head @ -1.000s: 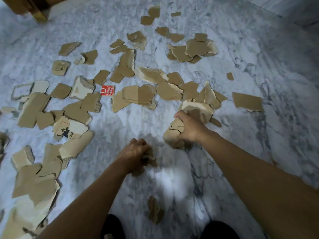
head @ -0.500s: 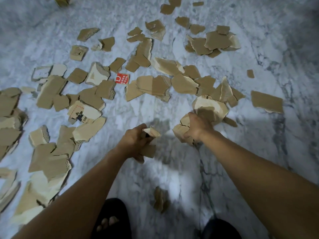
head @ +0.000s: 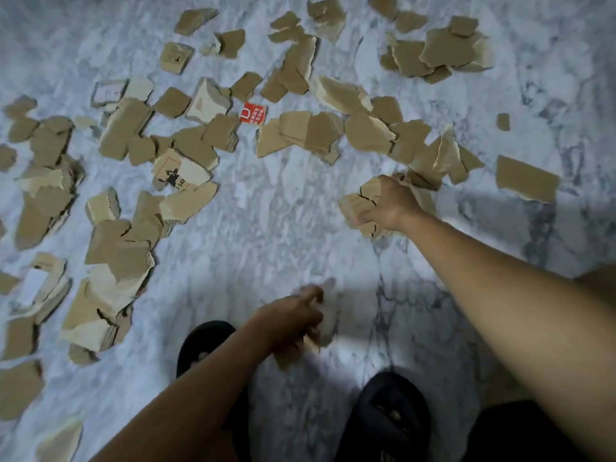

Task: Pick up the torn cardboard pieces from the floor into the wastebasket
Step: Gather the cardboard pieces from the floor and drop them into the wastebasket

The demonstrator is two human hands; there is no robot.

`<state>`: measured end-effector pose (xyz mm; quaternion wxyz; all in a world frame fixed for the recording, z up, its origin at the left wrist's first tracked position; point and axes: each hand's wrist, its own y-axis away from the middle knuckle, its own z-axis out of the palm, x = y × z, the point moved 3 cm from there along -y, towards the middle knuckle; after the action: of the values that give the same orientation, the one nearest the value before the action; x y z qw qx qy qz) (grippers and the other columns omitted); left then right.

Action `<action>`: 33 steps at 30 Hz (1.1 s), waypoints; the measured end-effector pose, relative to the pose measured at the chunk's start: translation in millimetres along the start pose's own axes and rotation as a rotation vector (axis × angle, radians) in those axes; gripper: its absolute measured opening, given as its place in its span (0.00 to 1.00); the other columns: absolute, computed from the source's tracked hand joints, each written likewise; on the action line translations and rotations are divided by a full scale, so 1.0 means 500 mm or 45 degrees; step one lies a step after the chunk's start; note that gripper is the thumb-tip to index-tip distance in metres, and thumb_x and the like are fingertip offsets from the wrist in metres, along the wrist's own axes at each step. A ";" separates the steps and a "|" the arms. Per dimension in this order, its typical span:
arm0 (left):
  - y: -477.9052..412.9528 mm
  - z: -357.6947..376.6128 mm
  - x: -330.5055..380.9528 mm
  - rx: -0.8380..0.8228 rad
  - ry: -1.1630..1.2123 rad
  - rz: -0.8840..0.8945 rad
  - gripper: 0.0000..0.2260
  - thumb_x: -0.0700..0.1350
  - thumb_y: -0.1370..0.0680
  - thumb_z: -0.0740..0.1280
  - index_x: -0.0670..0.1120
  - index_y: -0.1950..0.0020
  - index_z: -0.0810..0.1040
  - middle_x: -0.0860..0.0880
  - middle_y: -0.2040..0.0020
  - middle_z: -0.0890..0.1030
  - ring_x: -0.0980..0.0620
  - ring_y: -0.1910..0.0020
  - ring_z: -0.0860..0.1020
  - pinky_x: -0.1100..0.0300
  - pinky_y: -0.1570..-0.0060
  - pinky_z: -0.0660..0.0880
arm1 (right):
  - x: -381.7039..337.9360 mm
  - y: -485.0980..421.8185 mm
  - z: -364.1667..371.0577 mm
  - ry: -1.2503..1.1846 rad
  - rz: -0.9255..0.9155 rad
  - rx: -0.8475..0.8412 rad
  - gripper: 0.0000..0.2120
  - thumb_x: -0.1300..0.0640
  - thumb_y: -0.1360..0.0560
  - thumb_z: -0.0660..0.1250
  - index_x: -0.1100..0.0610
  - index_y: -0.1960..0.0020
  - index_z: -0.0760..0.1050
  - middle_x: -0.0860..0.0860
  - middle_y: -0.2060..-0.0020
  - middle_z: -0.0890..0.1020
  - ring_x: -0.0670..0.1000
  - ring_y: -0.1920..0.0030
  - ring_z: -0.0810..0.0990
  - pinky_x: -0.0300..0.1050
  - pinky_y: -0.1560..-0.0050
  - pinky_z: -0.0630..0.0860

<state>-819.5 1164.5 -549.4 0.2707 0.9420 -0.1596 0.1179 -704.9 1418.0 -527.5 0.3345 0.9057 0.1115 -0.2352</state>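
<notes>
Several torn brown cardboard pieces lie scattered over the marble floor (head: 276, 228), thickest at the left and across the top. My right hand (head: 388, 203) grips a bundle of cardboard pieces (head: 355, 203) just above the floor at centre right. Lower down, my left hand (head: 293, 320) is blurred and holds a few small cardboard scraps (head: 325, 325) above my feet. No wastebasket is in view.
A small red printed card (head: 253, 114) lies among the pieces near the top centre. One larger cardboard piece (head: 526, 178) lies apart at the right. My two black slippers (head: 388, 421) stand at the bottom edge.
My left hand has pulled back toward my feet with its scraps. My right hand keeps its bundle in about the same place. The view has tilted down, showing both slippers.
</notes>
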 end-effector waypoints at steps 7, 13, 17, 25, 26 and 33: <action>0.001 -0.018 -0.050 -0.363 0.052 -0.209 0.45 0.40 0.41 0.81 0.51 0.27 0.65 0.49 0.36 0.72 0.45 0.37 0.71 0.51 0.52 0.75 | 0.048 -0.005 0.007 -0.168 0.004 0.103 0.41 0.54 0.33 0.82 0.58 0.26 0.65 0.55 0.32 0.74 0.57 0.33 0.74 0.45 0.45 0.71; -0.020 -0.076 -0.114 0.258 0.393 -0.640 0.08 0.50 0.25 0.71 0.51 0.54 0.73 0.51 0.59 0.79 0.47 0.61 0.82 0.56 0.66 0.78 | 0.052 -0.003 -0.018 -0.373 -0.023 0.254 0.39 0.53 0.36 0.83 0.59 0.30 0.69 0.52 0.40 0.78 0.53 0.41 0.77 0.48 0.44 0.76; -0.047 -0.145 -0.185 0.483 0.659 -0.766 0.14 0.40 0.28 0.73 0.45 0.53 0.68 0.43 0.59 0.78 0.39 0.59 0.79 0.50 0.64 0.74 | 0.065 -0.004 -0.065 -0.466 -0.061 0.323 0.38 0.53 0.36 0.84 0.56 0.32 0.70 0.49 0.43 0.77 0.49 0.43 0.76 0.42 0.46 0.72; -0.055 -0.202 -0.216 0.278 0.795 -0.724 0.13 0.50 0.26 0.75 0.43 0.52 0.77 0.43 0.55 0.80 0.44 0.55 0.79 0.58 0.63 0.71 | 0.093 0.030 -0.124 -0.558 -0.024 0.314 0.43 0.51 0.39 0.85 0.53 0.30 0.67 0.47 0.40 0.76 0.49 0.38 0.75 0.45 0.39 0.74; -0.058 -0.197 -0.212 0.286 0.799 -0.717 0.14 0.52 0.26 0.74 0.43 0.52 0.76 0.44 0.54 0.79 0.45 0.56 0.77 0.59 0.64 0.70 | 0.098 0.033 -0.123 -0.528 -0.014 0.260 0.42 0.53 0.37 0.85 0.54 0.30 0.66 0.47 0.41 0.75 0.49 0.39 0.74 0.44 0.41 0.72; -0.050 -0.149 -0.200 0.060 0.366 -0.476 0.46 0.59 0.38 0.79 0.58 0.26 0.58 0.48 0.27 0.58 0.41 0.29 0.64 0.46 0.35 0.71 | 0.133 0.042 -0.069 -0.438 0.097 0.065 0.43 0.50 0.37 0.84 0.55 0.29 0.67 0.48 0.38 0.78 0.51 0.37 0.76 0.44 0.41 0.72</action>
<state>-912.5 1249.0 -530.5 0.2856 0.9348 0.0608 0.2024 -627.5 1428.0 -526.2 0.3342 0.8638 0.0124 -0.3768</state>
